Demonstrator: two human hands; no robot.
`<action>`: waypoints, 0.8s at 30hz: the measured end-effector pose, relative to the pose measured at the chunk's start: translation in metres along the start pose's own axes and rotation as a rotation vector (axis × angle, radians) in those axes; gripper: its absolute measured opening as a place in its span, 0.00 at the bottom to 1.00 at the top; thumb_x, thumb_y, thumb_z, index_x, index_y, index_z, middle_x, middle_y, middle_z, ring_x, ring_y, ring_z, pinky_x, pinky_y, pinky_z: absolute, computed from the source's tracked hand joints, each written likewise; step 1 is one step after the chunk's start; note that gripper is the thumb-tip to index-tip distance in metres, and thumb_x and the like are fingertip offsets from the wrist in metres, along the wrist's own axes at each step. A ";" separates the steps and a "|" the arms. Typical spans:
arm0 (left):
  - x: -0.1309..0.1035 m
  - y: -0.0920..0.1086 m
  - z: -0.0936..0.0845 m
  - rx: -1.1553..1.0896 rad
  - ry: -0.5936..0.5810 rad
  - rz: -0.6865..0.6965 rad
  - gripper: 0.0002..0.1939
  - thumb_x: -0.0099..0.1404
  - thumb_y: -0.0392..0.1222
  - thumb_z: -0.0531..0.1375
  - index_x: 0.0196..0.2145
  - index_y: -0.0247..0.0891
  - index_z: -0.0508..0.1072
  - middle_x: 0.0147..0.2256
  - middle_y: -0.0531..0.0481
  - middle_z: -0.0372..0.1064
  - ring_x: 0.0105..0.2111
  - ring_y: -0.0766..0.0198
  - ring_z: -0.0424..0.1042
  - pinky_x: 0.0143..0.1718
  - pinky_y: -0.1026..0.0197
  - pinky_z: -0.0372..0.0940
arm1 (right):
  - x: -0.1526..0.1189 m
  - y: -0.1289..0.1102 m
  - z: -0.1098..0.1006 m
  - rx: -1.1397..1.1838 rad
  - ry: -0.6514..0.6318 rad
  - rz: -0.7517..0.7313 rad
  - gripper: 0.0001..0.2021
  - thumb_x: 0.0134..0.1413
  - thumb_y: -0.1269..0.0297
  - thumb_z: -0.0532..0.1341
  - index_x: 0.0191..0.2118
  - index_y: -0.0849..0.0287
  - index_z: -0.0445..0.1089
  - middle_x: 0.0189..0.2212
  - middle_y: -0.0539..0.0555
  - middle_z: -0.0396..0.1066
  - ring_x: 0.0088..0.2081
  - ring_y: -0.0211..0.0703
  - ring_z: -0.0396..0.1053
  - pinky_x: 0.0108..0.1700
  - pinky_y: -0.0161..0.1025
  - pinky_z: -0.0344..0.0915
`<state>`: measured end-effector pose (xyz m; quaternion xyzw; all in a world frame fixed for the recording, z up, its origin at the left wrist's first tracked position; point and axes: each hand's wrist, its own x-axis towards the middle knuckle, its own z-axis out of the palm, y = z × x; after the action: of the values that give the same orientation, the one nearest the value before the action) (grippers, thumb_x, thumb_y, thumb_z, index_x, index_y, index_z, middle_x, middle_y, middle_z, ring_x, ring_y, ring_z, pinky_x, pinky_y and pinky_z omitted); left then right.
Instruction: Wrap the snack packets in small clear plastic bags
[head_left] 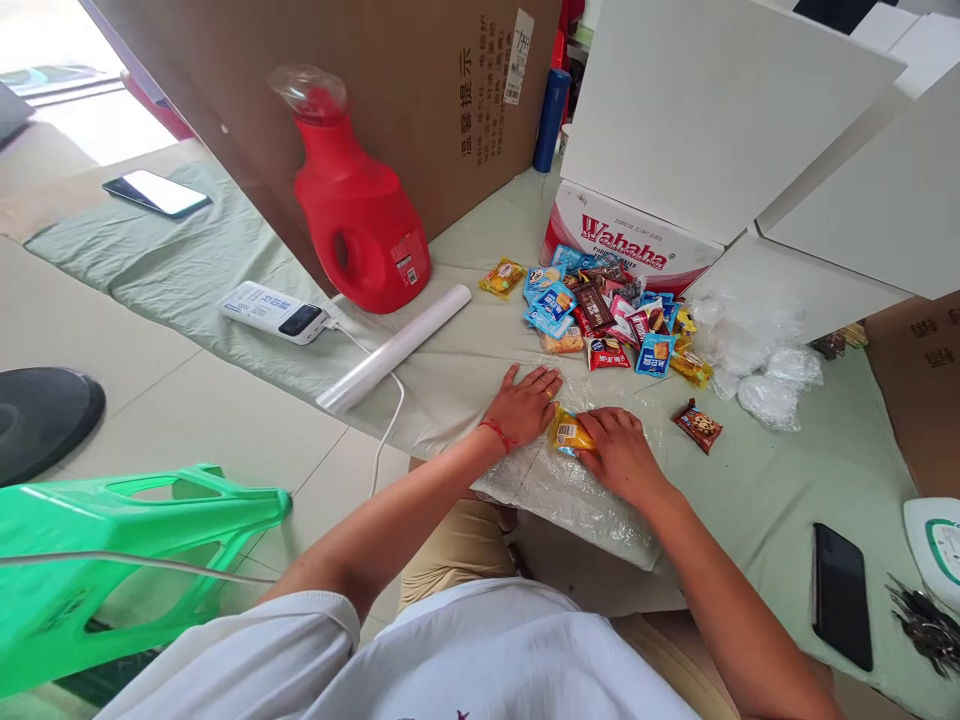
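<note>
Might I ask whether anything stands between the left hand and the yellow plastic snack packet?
Nothing visible does; the left hand lies flat on clear plastic wrap, right beside the yellow packet, whose other end the right hand covers.

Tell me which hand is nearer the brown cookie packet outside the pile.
Right. The right hand is just left of the brown cookie packet; the left hand is farther left.
</note>
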<state>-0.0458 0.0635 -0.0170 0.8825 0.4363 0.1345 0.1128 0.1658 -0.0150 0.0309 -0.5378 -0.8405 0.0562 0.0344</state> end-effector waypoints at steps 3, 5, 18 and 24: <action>0.000 0.000 -0.001 -0.013 0.009 -0.011 0.26 0.76 0.47 0.47 0.68 0.44 0.63 0.70 0.46 0.57 0.70 0.53 0.55 0.72 0.34 0.40 | -0.006 0.002 0.000 0.034 0.016 0.013 0.25 0.63 0.54 0.62 0.64 0.52 0.66 0.55 0.63 0.71 0.59 0.63 0.61 0.60 0.59 0.56; 0.000 -0.003 -0.003 -0.041 0.004 -0.028 0.26 0.76 0.47 0.46 0.68 0.43 0.64 0.70 0.45 0.58 0.70 0.54 0.56 0.72 0.34 0.41 | -0.005 0.009 -0.004 0.087 0.032 0.018 0.28 0.64 0.50 0.61 0.66 0.53 0.63 0.58 0.63 0.69 0.60 0.63 0.60 0.60 0.58 0.57; 0.028 -0.005 -0.033 -0.090 0.213 -0.070 0.32 0.62 0.34 0.53 0.63 0.42 0.70 0.65 0.47 0.66 0.67 0.50 0.57 0.68 0.40 0.52 | 0.071 0.090 -0.003 0.076 -0.077 0.338 0.14 0.58 0.64 0.63 0.49 0.56 0.77 0.41 0.59 0.75 0.49 0.57 0.67 0.52 0.51 0.62; 0.067 0.008 -0.039 0.015 -0.027 0.259 0.49 0.53 0.35 0.58 0.73 0.37 0.52 0.65 0.39 0.64 0.72 0.45 0.46 0.71 0.32 0.24 | 0.060 0.089 -0.021 0.174 0.031 0.053 0.08 0.61 0.64 0.59 0.40 0.57 0.75 0.42 0.58 0.74 0.45 0.50 0.67 0.51 0.46 0.61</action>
<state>-0.0145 0.1156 0.0318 0.9339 0.3183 0.1329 0.0940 0.2232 0.0776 0.0394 -0.5557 -0.8172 0.1216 0.0927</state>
